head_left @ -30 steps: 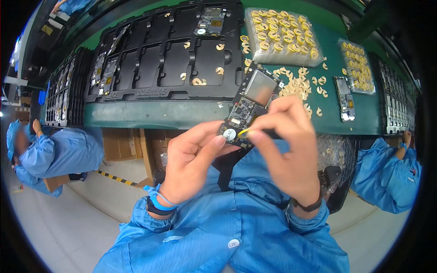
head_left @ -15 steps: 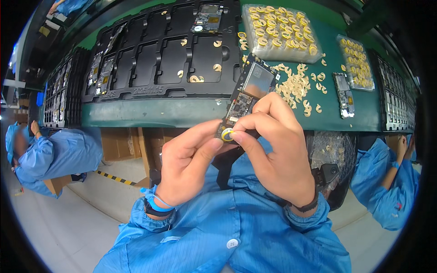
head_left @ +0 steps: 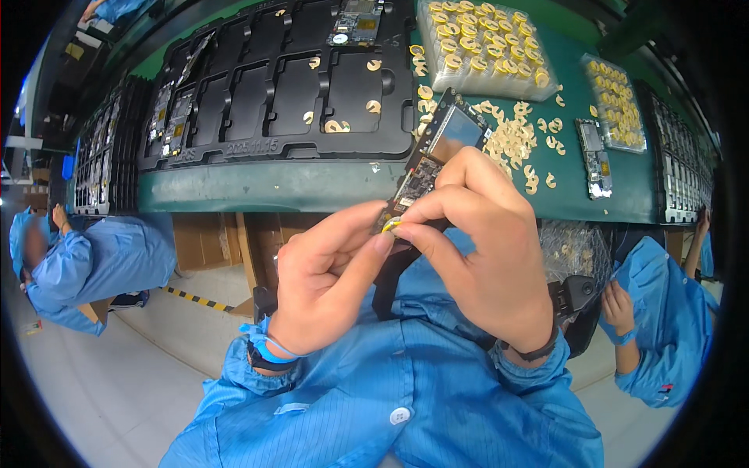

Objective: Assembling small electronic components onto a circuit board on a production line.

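Head view showed at far left a worker (head_left: 109, 253) in blue, and near this person a tray stack (head_left: 105, 160) with boards in it. Next came a black tray (head_left: 374, 145) on the green table (head_left: 257, 188); a few boards and some pale C-shaped pieces lay in its pockets, and many pockets held nothing.

In the middle, the left hand (head_left: 320, 285) was closed around the lower end of the board (head_left: 419, 181), with the thumb near the yellow-rimmed disc (head_left: 392, 224). The board was tilted, its upper end leaning to the right, above the table's front edge. The disc was at the board's lower end. The right hand (head_left: 491, 249) pinched at it with thumb and forefinger, almost no gap between the tips.

I judge that the step in hand was the setting of the disc on the board; whether it already lay flat, I could not tell. The next move called for a firm left hold and an even press by the right fingertips, so that the disc would not slide.

Further right were a clear stack (head_left: 493, 89) topped with similar discs, a pile of C-shaped pieces (head_left: 511, 139), a loose board (head_left: 594, 160) and a small clear tray (head_left: 630, 147).
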The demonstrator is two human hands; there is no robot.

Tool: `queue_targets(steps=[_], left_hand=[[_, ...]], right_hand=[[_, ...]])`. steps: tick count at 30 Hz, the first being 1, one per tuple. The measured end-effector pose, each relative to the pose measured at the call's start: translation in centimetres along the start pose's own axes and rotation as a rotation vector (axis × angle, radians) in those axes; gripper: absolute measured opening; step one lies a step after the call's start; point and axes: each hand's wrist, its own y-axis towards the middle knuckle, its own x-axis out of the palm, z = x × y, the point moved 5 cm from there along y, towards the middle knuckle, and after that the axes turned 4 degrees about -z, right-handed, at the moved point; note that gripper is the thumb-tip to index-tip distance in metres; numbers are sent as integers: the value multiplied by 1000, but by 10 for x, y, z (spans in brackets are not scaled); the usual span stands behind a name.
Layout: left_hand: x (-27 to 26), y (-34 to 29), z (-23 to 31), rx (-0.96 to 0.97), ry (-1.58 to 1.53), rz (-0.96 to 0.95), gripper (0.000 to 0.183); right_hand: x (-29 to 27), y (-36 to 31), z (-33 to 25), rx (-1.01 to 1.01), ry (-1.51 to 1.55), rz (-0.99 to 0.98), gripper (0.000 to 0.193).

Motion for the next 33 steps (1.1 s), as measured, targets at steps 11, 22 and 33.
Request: queue_targets(steps=[11, 22, 33], left_hand=[[-1, 3, 1, -70, -9, -50, 35], [-1, 2, 2, -46, -31, -69, 34], [0, 3, 2, -35, -43, -74, 35]], right_hand=[[-2, 4, 4, -30, 35, -118, 9], [-3, 3, 9, -22, 85, -158, 7], [-1, 3, 7, -35, 57, -129, 8]])
